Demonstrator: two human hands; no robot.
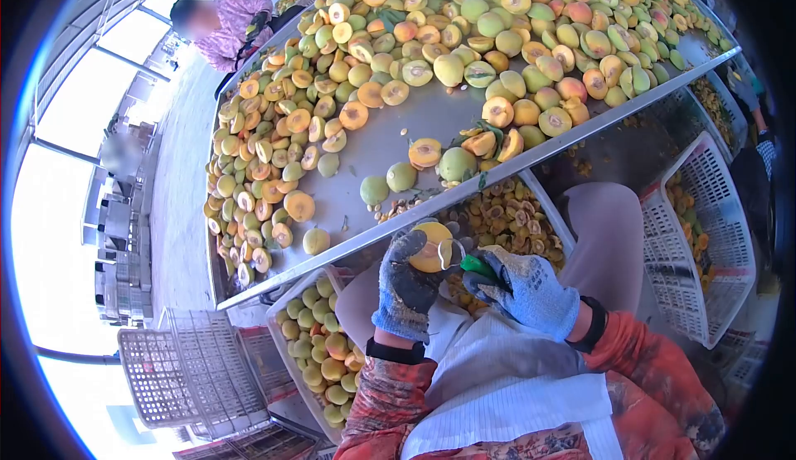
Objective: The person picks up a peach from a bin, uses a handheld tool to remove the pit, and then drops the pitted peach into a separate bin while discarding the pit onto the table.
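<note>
My gloved left hand [408, 282] is wrapped round a yellow peach half [431, 249], its cut face turned toward me and to the right. In my gloved right hand [531, 290] is a pitting tool [475, 264] with a green handle. Its bent metal loop lies against the cut face of the peach half. Both hands are just in front of the metal table's edge [414, 214], above a bin of peach pits and scraps [518, 215]. Some halved peaches [424, 153] and whole green ones [458, 164] lie on the table close by.
Many halved peaches cover the far table. A crate of whole peaches [319, 327] stands by my left leg, stacked white crates [195, 369] farther left. On the right is a white crate [705, 236] holding halves. Another person [224, 33] is at the far left.
</note>
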